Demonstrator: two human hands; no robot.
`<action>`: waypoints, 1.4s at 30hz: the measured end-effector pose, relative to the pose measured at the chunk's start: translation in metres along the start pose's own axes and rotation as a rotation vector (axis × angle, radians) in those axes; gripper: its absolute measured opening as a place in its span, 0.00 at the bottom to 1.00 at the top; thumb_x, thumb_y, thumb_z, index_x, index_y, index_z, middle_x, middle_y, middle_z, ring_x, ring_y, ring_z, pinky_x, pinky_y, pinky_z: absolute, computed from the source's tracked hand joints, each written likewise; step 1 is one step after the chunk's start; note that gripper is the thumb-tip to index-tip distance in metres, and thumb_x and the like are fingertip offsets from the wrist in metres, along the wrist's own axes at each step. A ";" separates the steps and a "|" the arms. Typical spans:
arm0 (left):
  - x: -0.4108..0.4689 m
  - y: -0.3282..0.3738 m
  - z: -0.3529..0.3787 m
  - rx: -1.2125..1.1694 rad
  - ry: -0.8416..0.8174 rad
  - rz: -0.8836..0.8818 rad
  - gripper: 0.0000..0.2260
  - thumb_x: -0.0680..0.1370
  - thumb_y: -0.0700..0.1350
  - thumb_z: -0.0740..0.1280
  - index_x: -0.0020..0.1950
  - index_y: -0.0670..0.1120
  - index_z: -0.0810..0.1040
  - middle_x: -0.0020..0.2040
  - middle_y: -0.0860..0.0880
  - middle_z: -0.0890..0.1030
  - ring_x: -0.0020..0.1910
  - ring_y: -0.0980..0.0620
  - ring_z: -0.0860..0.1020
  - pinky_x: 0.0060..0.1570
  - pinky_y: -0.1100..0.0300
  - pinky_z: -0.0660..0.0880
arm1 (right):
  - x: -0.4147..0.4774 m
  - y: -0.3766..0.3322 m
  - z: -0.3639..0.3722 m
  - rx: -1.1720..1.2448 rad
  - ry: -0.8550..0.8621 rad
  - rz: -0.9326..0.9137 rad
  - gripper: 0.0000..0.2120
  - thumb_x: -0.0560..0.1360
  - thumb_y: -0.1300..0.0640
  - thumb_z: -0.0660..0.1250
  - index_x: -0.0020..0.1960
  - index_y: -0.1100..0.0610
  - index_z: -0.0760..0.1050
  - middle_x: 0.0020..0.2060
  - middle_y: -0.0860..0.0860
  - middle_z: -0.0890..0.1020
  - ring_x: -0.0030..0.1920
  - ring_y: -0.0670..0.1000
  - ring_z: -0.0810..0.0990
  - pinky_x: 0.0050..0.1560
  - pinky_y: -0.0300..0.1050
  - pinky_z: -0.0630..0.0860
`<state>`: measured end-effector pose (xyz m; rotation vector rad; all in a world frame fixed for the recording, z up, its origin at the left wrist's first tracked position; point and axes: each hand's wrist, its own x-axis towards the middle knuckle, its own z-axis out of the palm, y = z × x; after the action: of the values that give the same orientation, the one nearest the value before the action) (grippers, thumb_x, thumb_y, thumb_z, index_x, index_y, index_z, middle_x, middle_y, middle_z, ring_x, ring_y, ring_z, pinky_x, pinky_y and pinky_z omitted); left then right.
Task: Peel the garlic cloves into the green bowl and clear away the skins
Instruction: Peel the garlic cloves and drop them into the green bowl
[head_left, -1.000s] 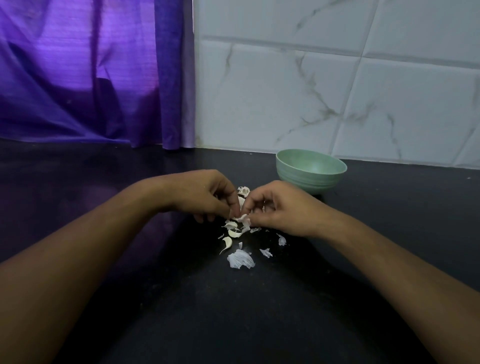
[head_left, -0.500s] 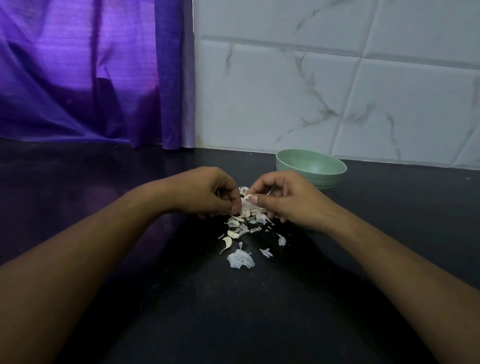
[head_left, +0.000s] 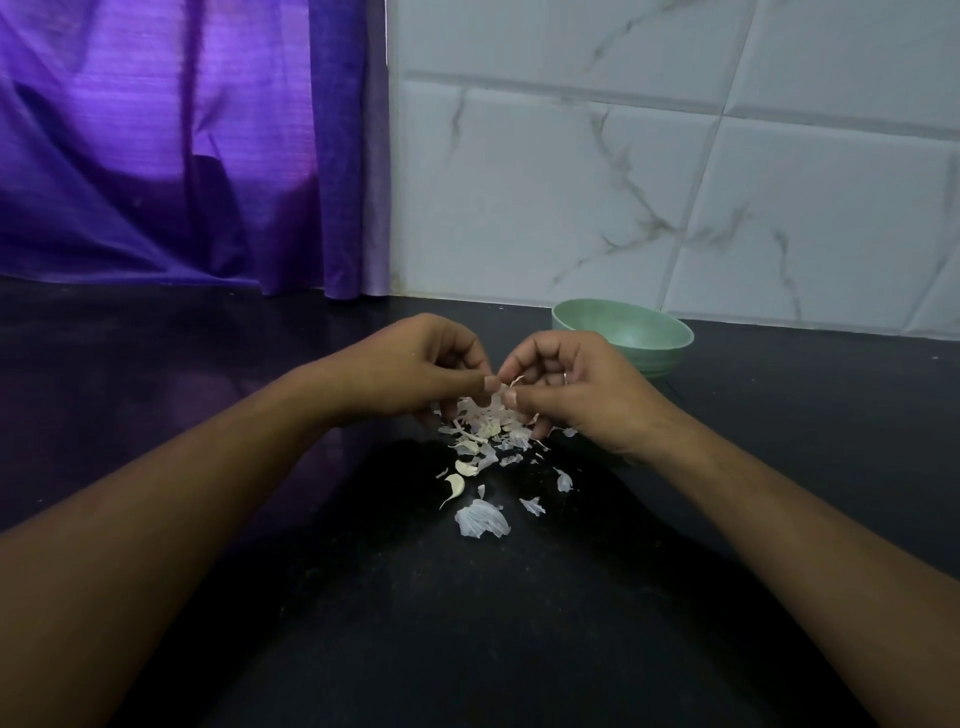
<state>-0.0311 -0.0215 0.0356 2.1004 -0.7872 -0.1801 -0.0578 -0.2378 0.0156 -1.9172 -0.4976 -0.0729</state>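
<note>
Black counter (head_left: 363, 623), dim light. One garlic clove (head_left: 516, 382), mostly hidden, is pinched between my left hand (head_left: 415, 374) and right hand (head_left: 582, 400). Fingers of both are curled tight round it, just above the heap of skins (head_left: 483, 431). Behind my right hand sits the green bowl (head_left: 654, 338); purple curtain (head_left: 182, 156) and marbled tiles (head_left: 675, 208) beyond.

We can read no text anywhere. The bowl (head_left: 636, 328), the wall tiles (head_left: 561, 197), the curtain (head_left: 156, 156) and the counter (head_left: 467, 634) bear no label, brand or number.
</note>
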 end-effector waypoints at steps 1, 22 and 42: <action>0.000 0.000 0.000 -0.022 0.011 -0.006 0.07 0.81 0.43 0.72 0.51 0.40 0.81 0.33 0.53 0.84 0.32 0.57 0.79 0.33 0.59 0.77 | 0.000 -0.001 0.000 0.023 0.011 -0.004 0.08 0.75 0.72 0.73 0.53 0.68 0.79 0.36 0.57 0.81 0.35 0.51 0.81 0.32 0.42 0.82; 0.002 -0.003 0.003 0.011 0.067 0.012 0.08 0.75 0.45 0.79 0.52 0.47 0.84 0.41 0.48 0.86 0.36 0.53 0.83 0.38 0.52 0.84 | -0.003 -0.009 -0.001 0.287 0.143 0.104 0.08 0.73 0.71 0.75 0.51 0.65 0.80 0.39 0.59 0.85 0.39 0.55 0.86 0.35 0.44 0.85; 0.008 -0.007 0.011 0.069 0.257 0.128 0.04 0.77 0.45 0.76 0.49 0.47 0.84 0.39 0.48 0.85 0.33 0.50 0.84 0.31 0.55 0.82 | -0.003 -0.005 0.007 0.167 0.184 0.064 0.07 0.75 0.69 0.74 0.52 0.67 0.79 0.39 0.62 0.84 0.34 0.53 0.84 0.32 0.44 0.81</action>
<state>-0.0260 -0.0306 0.0242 2.0766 -0.7770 0.1847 -0.0634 -0.2311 0.0161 -1.7417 -0.3085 -0.1596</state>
